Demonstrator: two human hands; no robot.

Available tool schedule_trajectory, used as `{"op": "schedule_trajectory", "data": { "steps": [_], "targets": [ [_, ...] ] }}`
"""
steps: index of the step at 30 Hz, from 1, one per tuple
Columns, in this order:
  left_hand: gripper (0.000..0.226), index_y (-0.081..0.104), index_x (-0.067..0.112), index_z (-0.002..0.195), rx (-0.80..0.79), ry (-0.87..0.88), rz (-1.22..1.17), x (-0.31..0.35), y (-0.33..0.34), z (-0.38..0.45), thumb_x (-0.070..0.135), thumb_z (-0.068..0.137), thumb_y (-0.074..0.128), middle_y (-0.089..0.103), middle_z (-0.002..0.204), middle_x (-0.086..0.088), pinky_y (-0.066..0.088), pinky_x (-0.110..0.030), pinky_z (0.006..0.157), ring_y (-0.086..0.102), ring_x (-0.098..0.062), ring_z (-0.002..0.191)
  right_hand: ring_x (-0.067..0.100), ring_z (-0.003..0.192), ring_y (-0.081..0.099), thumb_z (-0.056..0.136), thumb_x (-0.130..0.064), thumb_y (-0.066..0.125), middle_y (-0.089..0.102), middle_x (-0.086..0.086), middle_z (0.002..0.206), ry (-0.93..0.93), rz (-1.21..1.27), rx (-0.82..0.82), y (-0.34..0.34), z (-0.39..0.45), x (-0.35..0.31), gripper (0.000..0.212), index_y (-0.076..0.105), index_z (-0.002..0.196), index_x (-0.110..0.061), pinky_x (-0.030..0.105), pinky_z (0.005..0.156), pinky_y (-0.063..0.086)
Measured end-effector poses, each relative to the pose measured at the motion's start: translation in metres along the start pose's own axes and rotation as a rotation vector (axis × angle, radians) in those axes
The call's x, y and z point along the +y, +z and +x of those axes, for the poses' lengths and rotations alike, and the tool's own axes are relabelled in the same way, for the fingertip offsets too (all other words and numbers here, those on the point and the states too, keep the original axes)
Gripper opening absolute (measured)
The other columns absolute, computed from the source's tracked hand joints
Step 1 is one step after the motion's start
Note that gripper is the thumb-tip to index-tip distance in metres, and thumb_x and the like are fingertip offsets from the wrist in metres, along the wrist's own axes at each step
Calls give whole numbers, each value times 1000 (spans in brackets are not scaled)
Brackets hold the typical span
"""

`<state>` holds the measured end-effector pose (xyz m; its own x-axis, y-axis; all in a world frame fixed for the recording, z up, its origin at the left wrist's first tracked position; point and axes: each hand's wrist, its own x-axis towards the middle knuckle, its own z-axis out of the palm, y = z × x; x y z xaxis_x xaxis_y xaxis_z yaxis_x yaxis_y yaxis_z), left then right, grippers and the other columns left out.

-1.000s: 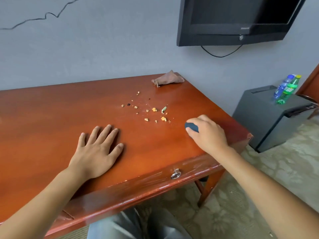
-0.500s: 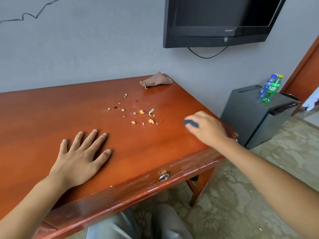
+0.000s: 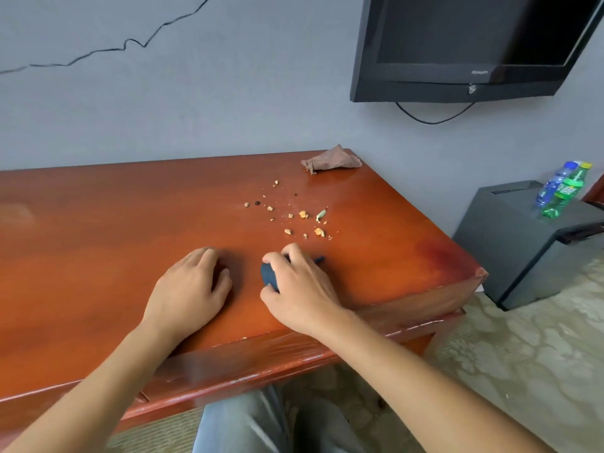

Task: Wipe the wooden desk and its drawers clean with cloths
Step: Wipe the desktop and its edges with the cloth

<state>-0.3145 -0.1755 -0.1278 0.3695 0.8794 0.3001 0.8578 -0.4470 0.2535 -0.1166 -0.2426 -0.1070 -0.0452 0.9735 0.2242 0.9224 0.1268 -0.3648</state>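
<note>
Two hands on desk (image 3: 98, 243): left hand (image 3: 189, 289), right hand (image 3: 300, 289). Two cloths: dark blue cloth (image 3: 269, 274) in right hand's grip, brown cloth (image 3: 331, 159) well beyond it at far corner. Crumbs (image 3: 294, 214) just beyond right hand: many, uncountable. Two bottles (image 3: 562, 191) far right of right hand. One TV (image 3: 457, 44).

The curled right hand (image 3: 299, 289) covers most of the bunched dark blue cloth (image 3: 268, 276), so its full shape cannot be told. The glossy reddish wooden desk (image 3: 114, 230) runs off the left edge, and the black wall-mounted television (image 3: 457, 44) is cut by the top and right edges. The scattered orange and dark crumbs (image 3: 294, 214) are too small to identify, and the forearms hide part of the desk's front rail.
</note>
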Motion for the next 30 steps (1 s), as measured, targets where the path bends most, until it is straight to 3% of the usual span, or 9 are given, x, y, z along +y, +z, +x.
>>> {"op": "schedule_trajectory", "data": {
  "steps": [2,4,8,10,13,15,17,21,30],
  "targets": [
    [39,54,22,139,64,0,-175,2,-3,-4,23,100,53,60,139,5,53,-39,91,64,-24,117,33,117,48,96,-27,58,37,8,127,34,15,-5,13,20,-23,43,40,133,-15,42,90,49],
    [53,45,25,151,11,-33,-397,2,-9,-3,12,100,51,51,147,12,45,-35,106,53,-12,130,37,123,43,92,-19,63,32,12,131,53,113,-69,27,42,-45,58,29,139,-11,43,96,47],
    [46,47,48,135,-170,-180,-783,-8,-37,18,30,92,42,50,146,18,34,-31,113,42,-7,140,32,145,24,88,-21,69,12,5,157,128,522,-397,26,81,-74,101,-2,159,-18,46,115,36],
    [36,44,48,137,-261,-173,-710,-16,-38,26,35,104,41,42,149,21,29,-33,117,35,-7,142,23,144,27,84,-23,71,10,-8,162,86,593,-510,10,81,-67,105,-1,161,-29,43,115,37],
    [58,27,19,160,-177,-103,-243,-31,-17,38,43,108,32,31,164,1,21,-37,125,30,-19,151,13,132,47,80,-19,68,40,-5,156,36,541,-292,-17,62,-23,86,28,156,-29,36,108,45],
    [64,29,10,159,-132,-39,-88,-44,-4,57,43,104,34,35,162,-9,25,-39,123,36,-29,147,10,113,63,80,-12,67,66,-6,130,190,489,65,-37,51,34,59,56,136,-27,34,101,50],
    [58,28,10,158,-156,-81,-111,-58,0,87,32,107,42,32,163,-10,30,-39,119,37,-31,147,15,108,66,84,-18,65,71,-5,117,439,267,297,-59,52,102,40,63,124,-25,35,96,53],
    [56,25,8,159,-176,-125,-112,-88,8,154,21,107,46,27,163,-15,28,-41,118,32,-34,149,32,133,49,96,-36,52,52,12,146,745,-87,167,-67,59,187,57,45,148,-13,45,107,43],
    [58,28,6,159,-247,-14,-156,-55,42,269,21,108,50,29,166,-14,21,-34,122,27,-29,153,30,145,31,102,-35,30,34,14,155,632,-285,62,-45,72,206,53,36,154,-27,47,119,27]
  ]
}}
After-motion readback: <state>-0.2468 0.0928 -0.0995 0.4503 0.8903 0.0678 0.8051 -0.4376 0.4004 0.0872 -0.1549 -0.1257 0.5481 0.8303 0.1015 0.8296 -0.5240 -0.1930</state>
